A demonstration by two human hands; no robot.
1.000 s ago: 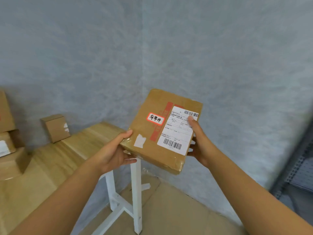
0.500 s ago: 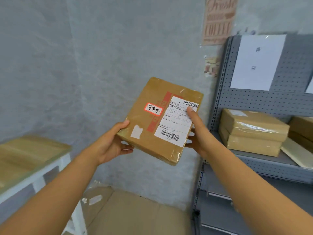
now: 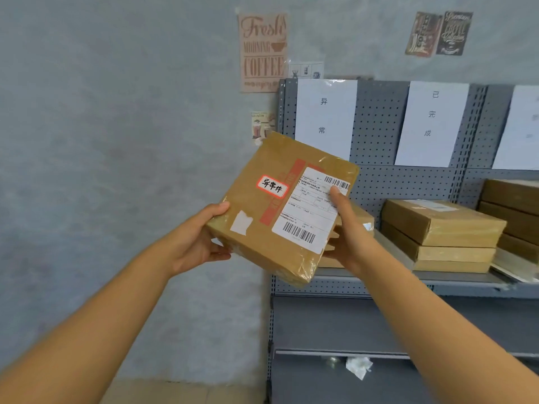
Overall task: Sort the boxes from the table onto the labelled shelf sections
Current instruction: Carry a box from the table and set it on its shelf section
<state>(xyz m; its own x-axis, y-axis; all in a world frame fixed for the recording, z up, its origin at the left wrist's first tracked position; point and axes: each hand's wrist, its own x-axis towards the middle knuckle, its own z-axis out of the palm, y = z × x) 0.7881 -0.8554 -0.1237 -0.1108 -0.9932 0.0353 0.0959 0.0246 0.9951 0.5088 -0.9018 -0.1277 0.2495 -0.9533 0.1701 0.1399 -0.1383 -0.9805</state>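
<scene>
Our left hand grips the lower-left corner of the flat brown cardboard parcel, thumb on top and fingers curled beneath; our right hand holds its right edge, thumb pressed on the white shipping label, fingers underneath. The parcel is held tilted in the air, just in front of the grey pegboard metal shelf. A second ago we faced the wooden table; now the view has swung round to the shelf, so placing looks close. The parcel's red-bordered sticker seems to match the leftmost white paper sign. Glossy tape wraps its softened corners. Further back, stacked tape-sealed cardboard boxes sit under the next sign.
</scene>
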